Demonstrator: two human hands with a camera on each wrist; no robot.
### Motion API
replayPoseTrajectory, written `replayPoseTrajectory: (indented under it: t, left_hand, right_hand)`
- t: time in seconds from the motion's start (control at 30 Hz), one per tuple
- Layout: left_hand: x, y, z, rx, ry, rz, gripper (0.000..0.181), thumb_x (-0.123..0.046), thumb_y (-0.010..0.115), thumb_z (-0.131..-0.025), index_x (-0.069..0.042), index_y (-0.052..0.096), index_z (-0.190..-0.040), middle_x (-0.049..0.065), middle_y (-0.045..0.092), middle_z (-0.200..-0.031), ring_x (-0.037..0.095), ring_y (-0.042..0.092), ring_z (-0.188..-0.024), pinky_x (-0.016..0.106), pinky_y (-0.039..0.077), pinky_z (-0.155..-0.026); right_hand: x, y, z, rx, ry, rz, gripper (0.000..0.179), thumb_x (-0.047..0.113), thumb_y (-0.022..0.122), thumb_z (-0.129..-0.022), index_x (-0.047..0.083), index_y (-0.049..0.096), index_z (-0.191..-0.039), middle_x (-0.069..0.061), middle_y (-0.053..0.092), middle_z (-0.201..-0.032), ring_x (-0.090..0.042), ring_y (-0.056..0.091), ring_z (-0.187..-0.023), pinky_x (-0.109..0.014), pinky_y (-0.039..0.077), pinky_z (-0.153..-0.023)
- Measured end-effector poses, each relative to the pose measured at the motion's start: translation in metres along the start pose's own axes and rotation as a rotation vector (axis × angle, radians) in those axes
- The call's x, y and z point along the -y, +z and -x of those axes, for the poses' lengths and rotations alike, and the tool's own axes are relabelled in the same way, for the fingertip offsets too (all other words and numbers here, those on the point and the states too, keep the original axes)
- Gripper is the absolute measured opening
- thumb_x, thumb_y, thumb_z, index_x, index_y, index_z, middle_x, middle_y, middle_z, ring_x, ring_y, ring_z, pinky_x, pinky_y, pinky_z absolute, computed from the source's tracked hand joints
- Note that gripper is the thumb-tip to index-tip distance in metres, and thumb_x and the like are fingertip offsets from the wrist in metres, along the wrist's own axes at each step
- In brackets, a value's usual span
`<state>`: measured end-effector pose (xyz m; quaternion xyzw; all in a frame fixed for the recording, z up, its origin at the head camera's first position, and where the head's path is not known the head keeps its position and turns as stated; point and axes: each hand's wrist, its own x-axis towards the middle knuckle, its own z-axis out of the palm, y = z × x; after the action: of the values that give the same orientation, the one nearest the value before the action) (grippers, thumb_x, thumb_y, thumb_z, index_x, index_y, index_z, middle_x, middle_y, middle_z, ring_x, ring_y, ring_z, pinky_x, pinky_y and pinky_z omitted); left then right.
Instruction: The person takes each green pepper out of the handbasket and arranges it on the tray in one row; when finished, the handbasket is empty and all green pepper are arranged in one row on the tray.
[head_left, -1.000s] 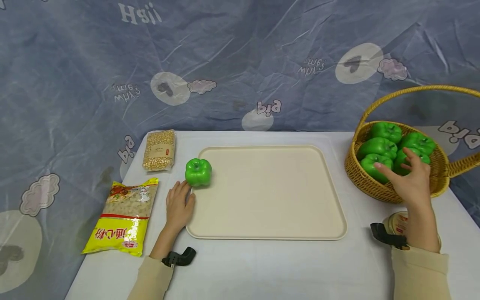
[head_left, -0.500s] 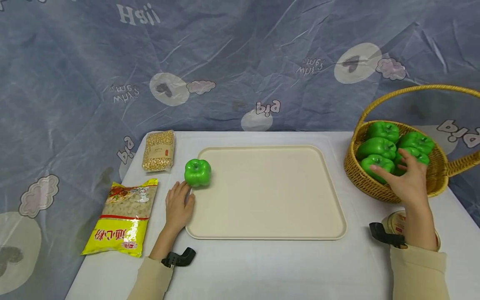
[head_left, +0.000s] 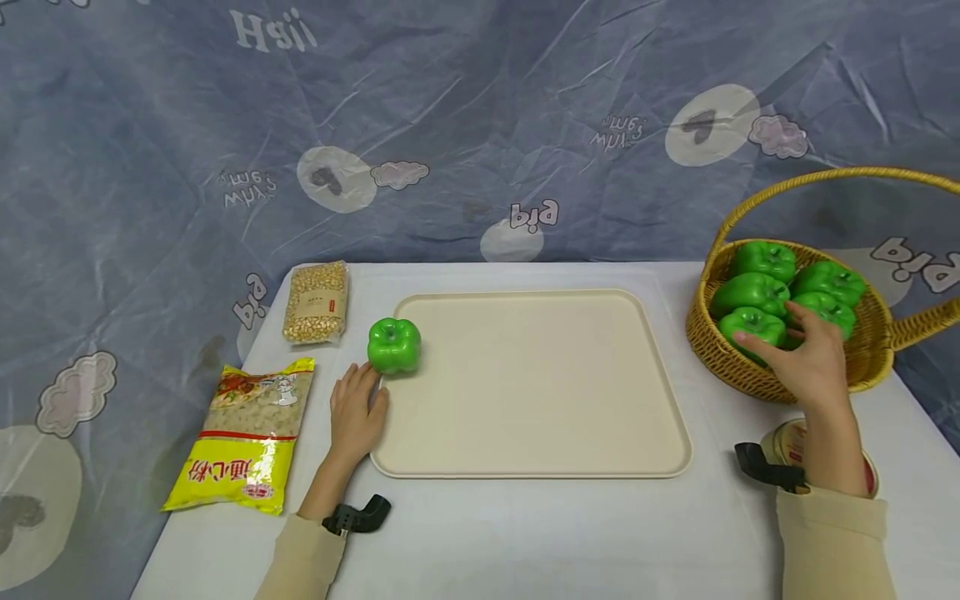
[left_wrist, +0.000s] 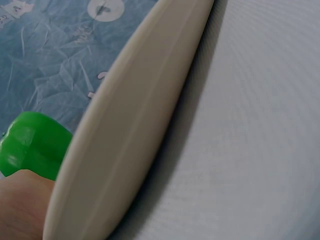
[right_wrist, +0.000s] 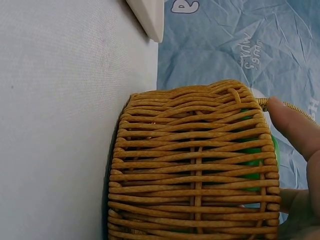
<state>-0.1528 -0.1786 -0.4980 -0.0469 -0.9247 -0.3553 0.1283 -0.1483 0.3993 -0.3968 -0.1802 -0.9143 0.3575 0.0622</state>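
My left hand [head_left: 357, 414] rests flat at the left edge of the cream tray [head_left: 525, 392]. Its fingertips lie right by a green bell pepper [head_left: 394, 345] on the tray's upper left corner; whether they touch it I cannot tell. Over the front of a wicker basket [head_left: 742, 379] reaches my right hand [head_left: 813, 362], thumb and fingers spread about the front bell pepper [head_left: 752, 325]. A firm hold on that pepper does not show. Several more green bell peppers [head_left: 759, 293] fill the basket. In the right wrist view the basket's woven wall [right_wrist: 195, 165] hides most of them.
At the left lie a yellow bag of pasta [head_left: 247, 437] and a clear pack of yellow kernels [head_left: 317, 302]. A round tin [head_left: 789, 442] stands partly hidden under my right forearm. The basket's tall handle [head_left: 825, 175] arches above the peppers.
My right hand has shifted left and slightly down, from the right-hand peppers toward the front one. My left hand and the pepper on the tray stay put.
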Motion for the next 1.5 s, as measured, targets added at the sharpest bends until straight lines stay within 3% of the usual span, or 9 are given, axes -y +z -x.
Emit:
replayPoseTrajectory:
  t: [0.17, 0.33, 0.7, 0.97, 1.17, 1.37, 1.5]
  left_hand:
    - [0.0, 0.0, 0.001, 0.017, -0.016, -0.003, 0.042, -0.012, 0.051, -0.095, 0.001, 0.054, -0.135, 0.024, 0.045, -0.146, 0.044, 0.025, -0.144, 0.064, 0.006, -0.117]
    - [0.0, -0.002, 0.001, 0.042, -0.033, 0.001, 0.043, -0.013, 0.05, -0.096, 0.0, 0.053, -0.137, 0.022, 0.044, -0.148, 0.042, 0.023, -0.146, 0.061, 0.004, -0.118]
    - [0.0, -0.001, 0.0, 0.043, -0.025, 0.003, 0.042, -0.013, 0.05, -0.096, 0.0, 0.053, -0.137, 0.022, 0.044, -0.148, 0.042, 0.022, -0.146, 0.062, 0.004, -0.118]
    - [0.0, -0.001, 0.001, 0.035, -0.018, 0.006, 0.042, -0.013, 0.05, -0.096, 0.0, 0.053, -0.136, 0.022, 0.044, -0.148, 0.042, 0.023, -0.146, 0.062, 0.004, -0.118]
    - [0.0, -0.002, 0.0, 0.02, -0.015, 0.002, 0.043, -0.013, 0.05, -0.095, 0.001, 0.053, -0.136, 0.023, 0.045, -0.147, 0.043, 0.024, -0.145, 0.063, 0.006, -0.117]
    - [-0.001, -0.002, 0.0, 0.037, -0.031, 0.003, 0.044, -0.014, 0.05, -0.096, 0.0, 0.052, -0.138, 0.022, 0.044, -0.148, 0.042, 0.023, -0.146, 0.061, 0.004, -0.118]
    - [-0.001, -0.002, 0.0, 0.047, -0.033, 0.0, 0.044, -0.014, 0.05, -0.097, 0.0, 0.052, -0.138, 0.022, 0.043, -0.148, 0.042, 0.022, -0.146, 0.061, 0.003, -0.118]
  right_hand:
    - [-0.001, 0.0, -0.001, 0.021, -0.012, 0.044, 0.094, 0.051, 0.062, -0.089, 0.0, 0.018, -0.154, -0.042, 0.018, -0.148, -0.059, 0.023, -0.132, -0.072, 0.025, -0.103]
    - [0.0, 0.0, -0.001, 0.04, 0.001, 0.063, 0.093, 0.053, 0.061, -0.09, 0.001, 0.018, -0.155, -0.039, 0.012, -0.154, -0.061, 0.014, -0.138, -0.074, 0.018, -0.107]
    - [0.003, -0.005, 0.0, 0.051, 0.063, 0.035, 0.093, 0.055, 0.059, -0.09, 0.004, 0.016, -0.156, -0.034, 0.007, -0.158, -0.058, 0.009, -0.142, -0.073, 0.018, -0.108]
    - [0.006, -0.011, 0.003, 0.003, 0.105, -0.024, 0.092, 0.053, 0.06, -0.089, 0.008, 0.017, -0.156, -0.028, 0.008, -0.16, -0.054, 0.008, -0.145, -0.071, 0.018, -0.111]
    - [0.012, -0.016, 0.006, -0.083, 0.099, -0.074, 0.09, 0.052, 0.063, -0.088, 0.009, 0.021, -0.156, -0.026, 0.011, -0.16, -0.049, 0.009, -0.147, -0.067, 0.016, -0.114]
    - [0.023, -0.02, 0.011, -0.158, 0.118, -0.096, 0.085, 0.049, 0.067, -0.086, 0.022, 0.026, -0.155, -0.017, 0.026, -0.154, -0.039, 0.025, -0.141, -0.053, 0.029, -0.115]
    - [0.031, -0.023, 0.019, -0.196, 0.135, -0.091, 0.081, 0.05, 0.07, -0.084, 0.032, 0.031, -0.152, -0.002, 0.034, -0.145, -0.023, 0.038, -0.128, -0.028, 0.041, -0.101]
